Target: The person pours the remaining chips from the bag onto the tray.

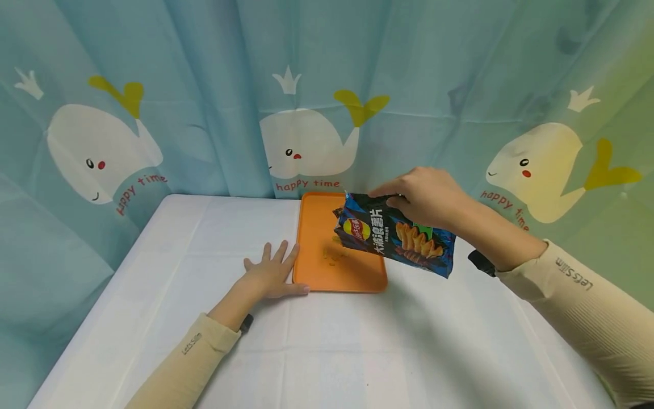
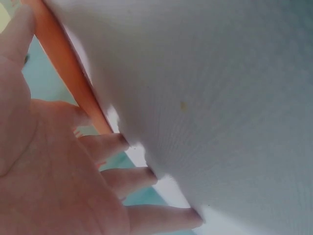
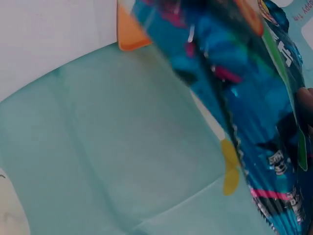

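My right hand (image 1: 426, 196) grips a dark blue bag of potato chips (image 1: 403, 236) by its upper edge. The bag is tilted above the right side of an orange tray (image 1: 313, 221), its left end over the tray. In the right wrist view the shiny chip bag (image 3: 234, 93) fills the right part, with a fingertip at its edge. Small yellowish chip bits (image 1: 332, 257) lie on the tray. My left hand (image 1: 268, 278) is spread flat at the tray's left edge, fingers straight. The left wrist view shows its palm (image 2: 54, 166) beside the orange rim (image 2: 68, 68).
A white cloth (image 1: 332, 346) covers the table under the tray. Behind it hangs a light blue curtain (image 1: 214, 142) printed with white whales, close to the tray's far edge.
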`<state>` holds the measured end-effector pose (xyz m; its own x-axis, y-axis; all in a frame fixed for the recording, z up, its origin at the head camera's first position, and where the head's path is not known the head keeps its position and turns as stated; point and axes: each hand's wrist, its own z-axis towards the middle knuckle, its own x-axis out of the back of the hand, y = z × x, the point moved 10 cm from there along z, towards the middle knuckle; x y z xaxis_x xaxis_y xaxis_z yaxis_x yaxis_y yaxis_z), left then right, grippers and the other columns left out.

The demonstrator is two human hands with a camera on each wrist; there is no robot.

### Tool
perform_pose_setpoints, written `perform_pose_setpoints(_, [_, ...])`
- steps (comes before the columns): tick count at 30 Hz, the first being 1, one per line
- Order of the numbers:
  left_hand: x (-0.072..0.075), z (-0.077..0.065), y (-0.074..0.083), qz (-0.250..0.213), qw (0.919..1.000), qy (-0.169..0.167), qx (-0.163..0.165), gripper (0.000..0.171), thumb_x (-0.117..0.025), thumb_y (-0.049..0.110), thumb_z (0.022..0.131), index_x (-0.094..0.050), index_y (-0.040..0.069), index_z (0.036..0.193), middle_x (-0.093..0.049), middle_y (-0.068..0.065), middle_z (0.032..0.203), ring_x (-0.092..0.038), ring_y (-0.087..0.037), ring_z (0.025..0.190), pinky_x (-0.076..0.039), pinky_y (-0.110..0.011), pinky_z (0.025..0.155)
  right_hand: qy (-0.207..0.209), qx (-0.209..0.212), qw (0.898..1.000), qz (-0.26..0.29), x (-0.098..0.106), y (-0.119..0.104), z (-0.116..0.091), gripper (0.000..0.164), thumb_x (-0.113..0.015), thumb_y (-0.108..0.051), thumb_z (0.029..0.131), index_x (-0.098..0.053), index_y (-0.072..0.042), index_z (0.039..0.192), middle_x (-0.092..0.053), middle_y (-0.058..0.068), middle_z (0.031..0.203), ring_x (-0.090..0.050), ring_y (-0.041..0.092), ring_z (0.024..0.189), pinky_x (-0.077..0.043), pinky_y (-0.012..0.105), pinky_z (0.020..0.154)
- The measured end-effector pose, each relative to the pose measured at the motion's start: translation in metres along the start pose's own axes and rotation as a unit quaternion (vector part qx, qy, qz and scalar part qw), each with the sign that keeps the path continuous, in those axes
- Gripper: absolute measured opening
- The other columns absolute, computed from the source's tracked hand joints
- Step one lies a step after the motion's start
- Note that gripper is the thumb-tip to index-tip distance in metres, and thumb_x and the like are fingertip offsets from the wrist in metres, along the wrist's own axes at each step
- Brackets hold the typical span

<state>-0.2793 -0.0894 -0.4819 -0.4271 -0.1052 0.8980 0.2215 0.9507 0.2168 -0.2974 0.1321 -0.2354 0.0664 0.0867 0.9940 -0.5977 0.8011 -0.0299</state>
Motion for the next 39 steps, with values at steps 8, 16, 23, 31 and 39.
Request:
perform_pose_setpoints(8, [0.0, 0.002, 0.0, -0.002, 1.0, 0.002, -0.001, 0.114, -0.058, 0.08, 0.079, -0.008, 0.022, 0.162, -0.003, -0.014, 0.168, 0.0, -0.051, 0.15, -0.012, -0.085, 0.1, 0.0, 0.0, 1.0, -0.003, 0.001, 0.0, -0.001, 0.035, -0.067, -0.014, 0.095, -0.071, -0.032, 0.125, -0.065, -0.003, 0.07, -0.044, 0.014, 0.047, -0.032, 0.029, 0.044])
perform_pose_setpoints(16, [0.002, 0.0, 0.002, -0.007, 1.0, 0.0, -0.003, 0.113, -0.059, 0.079, 0.079, -0.008, 0.023, 0.162, -0.003, -0.015, 0.168, 0.0, -0.051, 0.15, -0.011, -0.085, 0.1, 0.013, 0.001, 1.0, -0.009, 0.008, -0.001, -0.003, 0.035, -0.067, -0.013, 0.095, -0.071, -0.032, 0.125, -0.053, -0.005, 0.056, -0.042, 0.014, 0.045, -0.031, 0.029, 0.043])
perform_pose_setpoints(23, [0.002, 0.001, 0.001, -0.007, 1.0, 0.0, -0.002, 0.113, -0.059, 0.079, 0.079, -0.008, 0.022, 0.162, -0.003, -0.015, 0.168, 0.0, -0.051, 0.15, -0.011, -0.085, 0.101, 0.019, -0.001, 1.0, -0.017, 0.014, 0.001, -0.004, 0.035, -0.067, -0.014, 0.095, -0.072, -0.033, 0.125, -0.053, -0.005, 0.056, -0.042, 0.014, 0.045, -0.032, 0.029, 0.043])
perform_pose_setpoints(31, [0.0, 0.001, 0.001, -0.005, 1.0, 0.0, -0.001, 0.114, -0.059, 0.08, 0.078, -0.008, 0.022, 0.162, -0.004, -0.015, 0.168, 0.0, -0.051, 0.15, -0.012, -0.085, 0.1, 0.032, 0.007, 0.999, -0.011, 0.015, 0.001, -0.006, 0.035, -0.067, -0.014, 0.095, -0.072, -0.033, 0.125, -0.051, -0.006, 0.054, -0.04, 0.013, 0.043, -0.031, 0.029, 0.044])
perform_pose_setpoints(39, [0.0, 0.002, 0.0, -0.002, 1.0, 0.005, 0.001, 0.114, -0.058, 0.081, 0.078, -0.01, 0.022, 0.162, -0.005, -0.015, 0.168, -0.001, -0.051, 0.15, -0.012, -0.086, 0.099, 0.04, 0.016, 0.999, -0.007, 0.014, -0.001, -0.008, 0.035, -0.067, -0.013, 0.095, -0.072, -0.032, 0.124, -0.052, -0.006, 0.055, -0.039, 0.013, 0.043, -0.03, 0.029, 0.044])
